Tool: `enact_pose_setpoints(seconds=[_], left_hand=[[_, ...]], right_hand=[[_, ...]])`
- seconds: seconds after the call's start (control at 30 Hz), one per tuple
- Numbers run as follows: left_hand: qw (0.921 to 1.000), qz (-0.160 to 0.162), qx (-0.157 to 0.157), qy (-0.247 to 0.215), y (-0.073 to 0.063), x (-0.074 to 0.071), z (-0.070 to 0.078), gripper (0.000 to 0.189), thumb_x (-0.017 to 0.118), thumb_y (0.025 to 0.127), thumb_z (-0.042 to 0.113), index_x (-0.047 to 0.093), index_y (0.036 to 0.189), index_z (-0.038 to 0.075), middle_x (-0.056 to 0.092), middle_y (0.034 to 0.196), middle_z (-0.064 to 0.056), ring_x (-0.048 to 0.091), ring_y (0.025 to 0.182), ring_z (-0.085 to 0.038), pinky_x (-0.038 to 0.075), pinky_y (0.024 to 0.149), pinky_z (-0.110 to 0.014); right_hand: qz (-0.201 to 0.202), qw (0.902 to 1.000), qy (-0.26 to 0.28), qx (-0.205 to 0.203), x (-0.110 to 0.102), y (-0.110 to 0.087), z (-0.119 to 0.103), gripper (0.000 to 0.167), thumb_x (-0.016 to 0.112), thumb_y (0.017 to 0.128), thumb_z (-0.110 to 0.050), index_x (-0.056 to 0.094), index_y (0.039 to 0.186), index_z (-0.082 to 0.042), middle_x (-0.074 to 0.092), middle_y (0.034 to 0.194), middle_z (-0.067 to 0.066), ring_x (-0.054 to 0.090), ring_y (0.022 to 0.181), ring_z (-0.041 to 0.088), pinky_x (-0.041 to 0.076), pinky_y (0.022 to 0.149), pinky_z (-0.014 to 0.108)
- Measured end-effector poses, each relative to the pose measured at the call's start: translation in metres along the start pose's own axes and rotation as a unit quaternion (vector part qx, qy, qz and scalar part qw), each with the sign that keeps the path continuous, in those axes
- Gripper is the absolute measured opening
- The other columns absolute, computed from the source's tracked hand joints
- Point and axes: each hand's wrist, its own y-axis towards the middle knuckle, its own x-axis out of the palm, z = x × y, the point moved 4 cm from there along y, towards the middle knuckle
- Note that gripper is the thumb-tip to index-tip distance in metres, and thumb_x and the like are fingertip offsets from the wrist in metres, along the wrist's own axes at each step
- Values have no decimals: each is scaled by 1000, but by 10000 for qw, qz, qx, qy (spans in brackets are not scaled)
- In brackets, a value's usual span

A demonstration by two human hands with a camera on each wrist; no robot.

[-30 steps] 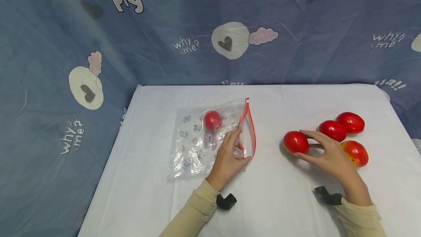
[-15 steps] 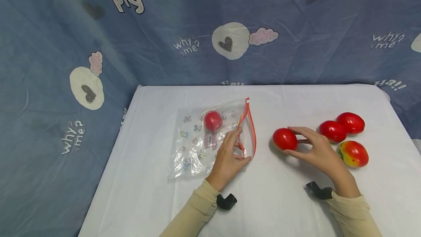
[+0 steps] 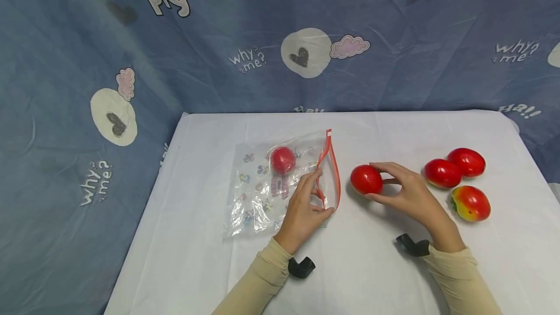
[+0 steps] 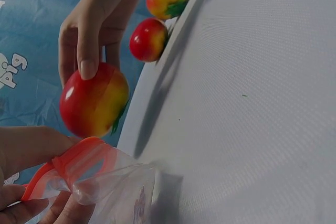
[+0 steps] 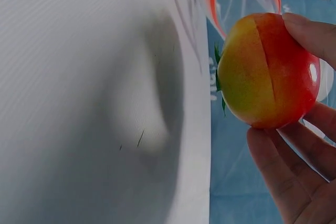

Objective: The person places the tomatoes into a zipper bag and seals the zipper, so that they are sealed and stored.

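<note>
My right hand (image 3: 407, 191) pinches a red tomato (image 3: 366, 179) between thumb and fingers, held above the table just right of the bag's mouth. Seen from the right wrist, this tomato (image 5: 268, 72) turns yellow toward its green leaves and has a seam line. A clear zip bag (image 3: 258, 203) with small printed pictures lies flat on the table, its red-edged opening facing right. At that edge my left hand (image 3: 302, 213) grips the rim, holding the mouth apart. Inside the bag sits another red tomato (image 3: 283, 161).
On the table's right side lie two red tomatoes, a nearer one (image 3: 443, 173) touching a farther one (image 3: 466, 162). A red-yellow tomato (image 3: 471, 203) with green leaves lies in front of them. Behind the white table (image 3: 183, 256) hangs a blue printed cloth (image 3: 245, 13).
My right hand has carried the tomato leftward and slightly away from me, closer to the bag's mouth. The left hand and the bag have stayed put.
</note>
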Motion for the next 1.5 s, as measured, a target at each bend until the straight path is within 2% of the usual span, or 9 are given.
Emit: enact_pose_setpoints(seconds=[0.1, 0.23, 0.33, 0.57, 0.83, 1.13, 1.37, 1.5], left_hand=[[10000, 7, 23, -14, 0, 0, 0, 93, 88, 75, -4, 42, 155, 6, 52, 141, -10, 63, 102, -21, 60, 72, -14], [10000, 17, 38, -20, 0, 0, -1, 93, 88, 75, -4, 42, 155, 6, 52, 142, -10, 63, 102, -21, 60, 72, -14], [10000, 19, 32, -12, 0, 0, 0, 93, 88, 75, -4, 41, 155, 6, 52, 142, -10, 62, 102, -21, 60, 72, -14], [10000, 1, -3, 38, 0, 0, 0, 93, 89, 76, -2, 41, 155, 7, 51, 143, -5, 62, 103, -20, 59, 73, -13], [9999, -41, -52, 111, 0, 0, 1, 93, 88, 77, 1, 40, 156, 9, 51, 143, -5, 61, 105, -19, 59, 74, -12], [10000, -44, -6, 87, 1, 0, 1, 93, 88, 76, -1, 40, 156, 7, 51, 144, -12, 61, 104, -21, 59, 72, -12], [10000, -46, -11, 88, 1, -1, 0, 92, 88, 77, -1, 41, 156, 7, 51, 144, -12, 62, 104, -22, 59, 72, -12], [10000, -49, -12, 69, 1, -1, -1, 92, 88, 77, -1, 41, 156, 6, 51, 145, -13, 62, 104, -22, 59, 73, -12]], right_hand=[[12, 9999, 109, -73, 3, 4, -2, 75, 96, 71, -21, 64, 138, -14, 69, 135, 7, 67, 120, 25, 63, 90, 30], [52, 9995, 250, -201, 7, 9, -5, 73, 97, 70, -17, 65, 137, -13, 70, 134, 8, 67, 120, 27, 64, 88, 44], [41, 9989, 333, -342, 10, 12, -8, 72, 96, 71, -15, 65, 137, -11, 69, 134, 11, 66, 120, 30, 63, 87, 49], [-61, 9986, 335, -402, 16, 20, -13, 74, 96, 71, -15, 64, 138, -12, 68, 135, 11, 66, 121, 31, 63, 88, 48], [-27, 9980, 403, -491, 22, 27, -21, 71, 95, 71, -12, 65, 135, -8, 69, 134, 13, 67, 120, 30, 64, 88, 46], [-112, 9976, 489, -484, 30, 34, -26, 71, 95, 72, -13, 64, 136, -8, 67, 136, 14, 66, 122, 32, 64, 89, 47], [-202, 9979, 462, -410, 35, 40, -28, 70, 94, 74, -17, 64, 137, -11, 67, 138, 11, 66, 122, 29, 63, 91, 46], [-154, 9977, 425, -499, 35, 43, -30, 69, 94, 75, -17, 64, 137, -10, 67, 136, 11, 67, 120, 29, 64, 89, 45]])
